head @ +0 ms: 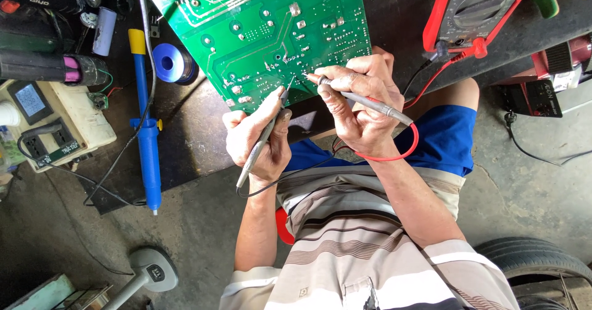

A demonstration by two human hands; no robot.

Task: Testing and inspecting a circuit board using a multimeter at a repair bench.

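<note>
Two bare hands work over a green circuit board (265,32) lying solder-side up on a dark work surface (185,137). The left hand (256,140) is closed around a grey test probe (262,140), held like a pen, with its tip touching the board near the lower edge. A black lead (290,177) trails from that probe's rear end. The right hand (361,103) is clamped on a second grey probe (370,103), its tip set against the board just beside the first probe's contact point; the two tips stand near one another but apart. A red lead (401,153) loops out from under the right wrist and runs up toward a multimeter (475,11) with a red casing, which sits at the upper right, well apart from the board. To the left of the board lie a blue desoldering pump (147,137) with a yellow end and a blue spool of solder wire (169,63). A beige power strip (58,122) sits at the far left edge. The person wears a striped shirt (364,254) and blue shorts (441,137).
</note>
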